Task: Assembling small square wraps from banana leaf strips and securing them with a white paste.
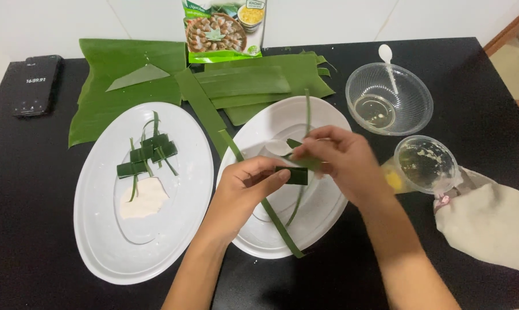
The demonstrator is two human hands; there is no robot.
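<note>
Left hand point(245, 183) and right hand point(343, 163) meet over the right oval plate point(322, 224); the fingers of both are clamped on a small folded leaf parcel point(297, 175), with long leaf strips point(277, 221) trailing across that plate. The left oval plate point(99, 241) holds three finished leaf parcels point(147, 154) and a lump of white dough point(144, 198). A clear bowl point(411, 115) contains a little pale liquid and a white spoon point(387, 60). A tilted clear cup point(425, 163) holds yellowish residue. Banana leaves point(116, 86) lie on the black surface point(30, 189).
</note>
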